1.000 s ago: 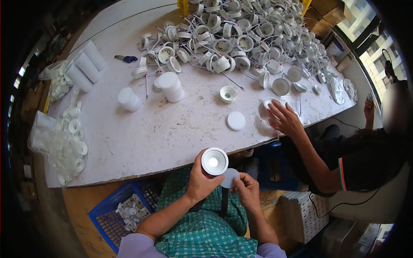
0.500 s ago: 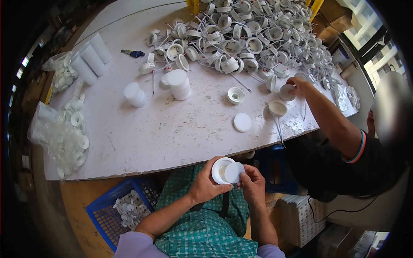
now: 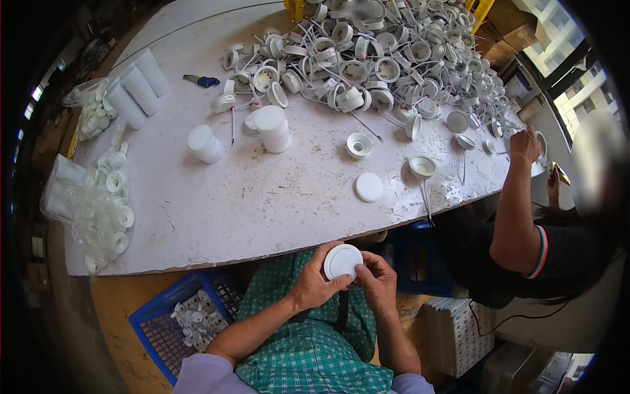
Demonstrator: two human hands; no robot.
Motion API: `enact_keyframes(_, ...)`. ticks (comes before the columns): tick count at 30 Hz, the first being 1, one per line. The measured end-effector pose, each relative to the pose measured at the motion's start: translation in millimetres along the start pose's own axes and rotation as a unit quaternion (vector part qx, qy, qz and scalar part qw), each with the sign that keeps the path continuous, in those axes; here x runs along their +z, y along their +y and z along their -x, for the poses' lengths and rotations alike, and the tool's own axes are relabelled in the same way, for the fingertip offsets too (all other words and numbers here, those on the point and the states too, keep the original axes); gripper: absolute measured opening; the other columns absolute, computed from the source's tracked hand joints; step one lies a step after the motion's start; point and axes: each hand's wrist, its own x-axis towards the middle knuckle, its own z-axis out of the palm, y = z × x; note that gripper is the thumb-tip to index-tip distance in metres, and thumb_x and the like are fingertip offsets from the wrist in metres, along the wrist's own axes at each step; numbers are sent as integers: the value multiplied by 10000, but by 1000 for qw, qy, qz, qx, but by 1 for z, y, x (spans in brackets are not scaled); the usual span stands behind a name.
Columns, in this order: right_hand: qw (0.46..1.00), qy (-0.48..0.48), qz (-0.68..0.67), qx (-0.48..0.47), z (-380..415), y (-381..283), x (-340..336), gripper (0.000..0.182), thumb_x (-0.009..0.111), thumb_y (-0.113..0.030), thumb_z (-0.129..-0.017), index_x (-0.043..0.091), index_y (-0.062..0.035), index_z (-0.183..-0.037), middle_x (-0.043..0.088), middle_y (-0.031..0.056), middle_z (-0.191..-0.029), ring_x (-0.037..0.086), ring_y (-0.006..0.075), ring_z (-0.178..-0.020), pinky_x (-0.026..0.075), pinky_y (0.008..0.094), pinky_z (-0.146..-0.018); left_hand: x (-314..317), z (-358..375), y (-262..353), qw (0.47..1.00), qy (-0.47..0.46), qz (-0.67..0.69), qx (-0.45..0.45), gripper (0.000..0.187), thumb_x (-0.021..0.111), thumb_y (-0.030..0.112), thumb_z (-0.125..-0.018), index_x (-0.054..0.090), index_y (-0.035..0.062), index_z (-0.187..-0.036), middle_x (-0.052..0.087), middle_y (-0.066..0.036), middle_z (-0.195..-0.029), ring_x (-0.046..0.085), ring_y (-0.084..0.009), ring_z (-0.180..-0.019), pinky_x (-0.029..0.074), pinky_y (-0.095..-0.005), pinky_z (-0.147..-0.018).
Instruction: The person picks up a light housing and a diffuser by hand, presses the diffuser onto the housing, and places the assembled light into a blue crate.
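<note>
In front of the green checked apron, my left hand (image 3: 315,281) grips a white round downlight housing (image 3: 327,262) by its rim. A flat white diffuser disc (image 3: 343,260) lies over the housing's open face and covers its inside. My right hand (image 3: 376,280) holds the right edge, thumb on the disc and fingers curled beneath the rim. On the table just beyond my hands lie another white disc (image 3: 369,187), a white ring-shaped housing (image 3: 359,146) and a downlight housing with a cable (image 3: 422,167).
A big pile of wired downlights (image 3: 367,59) covers the table's back. Stacked discs (image 3: 272,128), a utility knife (image 3: 201,81) and bagged rings (image 3: 98,203) lie leftward. A blue basket (image 3: 164,335) stands below the table edge. A co-worker's arm (image 3: 518,197) reaches over the right side.
The disc has moved left from a tilted overlap onto the housing's face. My right thumb now rests on it. The co-worker's hand has left a round lamp part and moved right.
</note>
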Motion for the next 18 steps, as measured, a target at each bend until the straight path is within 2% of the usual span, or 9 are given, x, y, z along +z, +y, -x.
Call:
enact_keyframes(2, 1000, 3, -2, 3, 0, 1, 0, 257, 641, -53, -851, 598, 16, -1095, 608, 19, -827, 555, 69, -651, 460, 194, -567, 1, 0, 0, 999, -6, 31, -7, 612, 679, 195, -828, 348, 15, -1311, 533, -144, -1135, 617, -186, -899, 554, -284, -718)
enact_keyframes(5, 1000, 5, -5, 5, 0, 3, 0, 256, 646, -51, -847, 600, 14, -1091, 606, 13, -815, 545, 64, -639, 450, 188, -557, 1, 0, -4, 999, -9, 51, -2, 602, 665, 187, -840, 339, 11, -1313, 532, -148, -1134, 628, -174, -845, 563, -274, -679)
enact_keyframes(12, 1000, 10, -7, 7, -1, 3, 2, 251, 652, -53, -844, 606, 6, -1083, 600, -4, -791, 527, 55, -614, 432, 182, -541, 1, -2, -8, 998, -10, 67, -10, 570, 640, 172, -858, 337, 8, -1312, 520, -155, -1150, 610, -204, -935, 575, -293, -709)
enact_keyframes(14, 1000, 8, -4, 7, -1, 5, 1, 263, 669, -74, -832, 599, 8, -1072, 617, 31, -826, 543, 73, -611, 447, 196, -534, 1, -2, -9, 998, -7, 66, -13, 558, 628, 169, -865, 336, 8, -1311, 515, -161, -1157, 600, -221, -973, 579, -304, -720)
enact_keyframes(18, 1000, 11, -17, 11, -1, 2, 4, 263, 671, -75, -831, 600, 7, -1071, 616, 30, -819, 540, 73, -608, 444, 197, -535, 1, -2, -9, 997, -7, 69, -22, 576, 634, 150, -861, 325, -8, -1321, 528, -154, -1147, 583, -214, -994, 586, -320, -706)
